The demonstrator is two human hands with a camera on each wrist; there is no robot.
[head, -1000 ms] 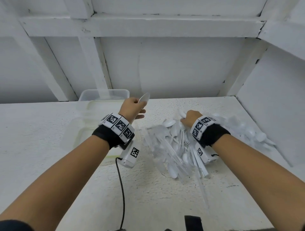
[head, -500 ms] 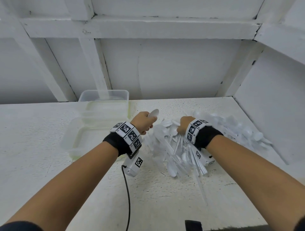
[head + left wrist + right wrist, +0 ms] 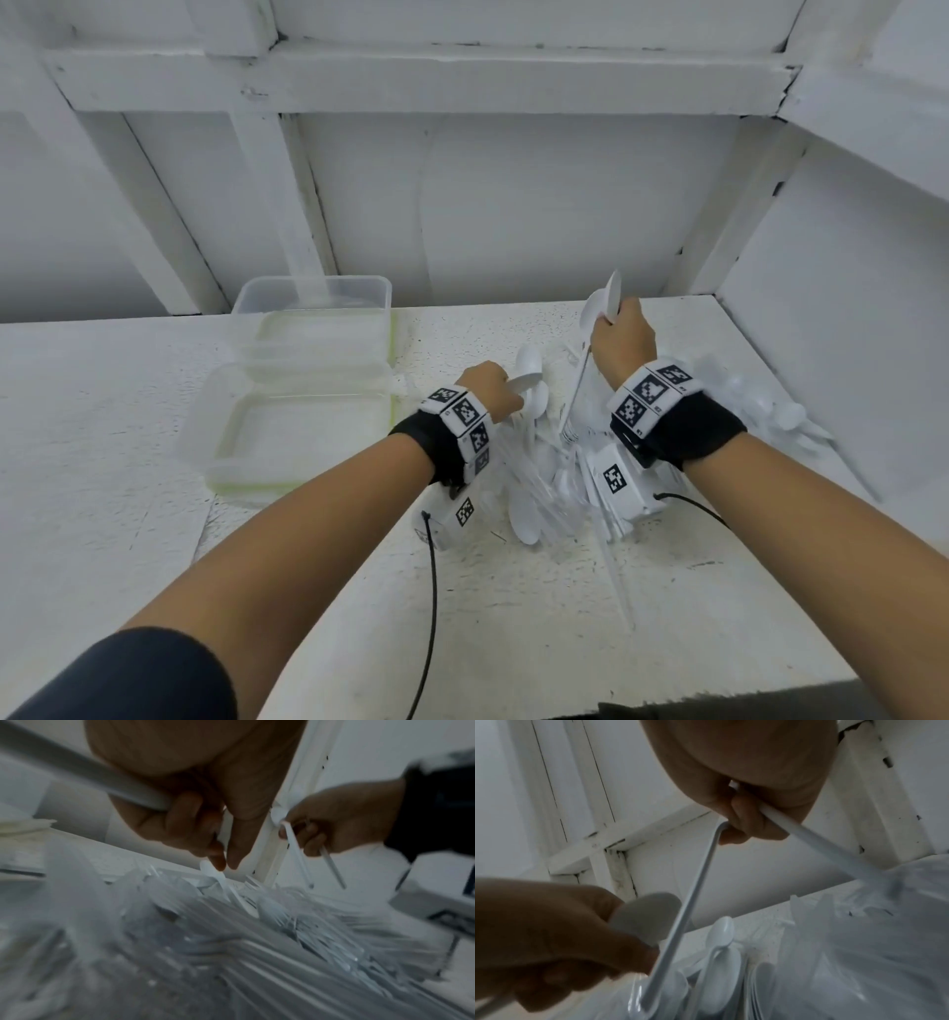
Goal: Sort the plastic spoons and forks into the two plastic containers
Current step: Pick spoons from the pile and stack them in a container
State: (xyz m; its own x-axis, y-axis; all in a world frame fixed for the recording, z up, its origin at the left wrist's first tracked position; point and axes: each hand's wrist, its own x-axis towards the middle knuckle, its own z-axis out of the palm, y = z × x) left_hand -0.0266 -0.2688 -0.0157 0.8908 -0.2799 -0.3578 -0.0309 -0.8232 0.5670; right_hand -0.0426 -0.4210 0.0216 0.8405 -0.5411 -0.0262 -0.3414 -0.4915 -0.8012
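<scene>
Gripping spoons (image 3: pixel 605 303), right hand (image 3: pixel 622 343) above pile (image 3: pixel 560 462).

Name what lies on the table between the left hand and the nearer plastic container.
Nothing: in the head view a narrow strip of bare white table separates the left hand from the nearer container.

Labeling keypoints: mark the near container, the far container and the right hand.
near container (image 3: pixel 205 419), head view, left rim.
far container (image 3: pixel 313 281), head view, back rim.
right hand (image 3: pixel 624 336), head view, back of the hand.
</scene>
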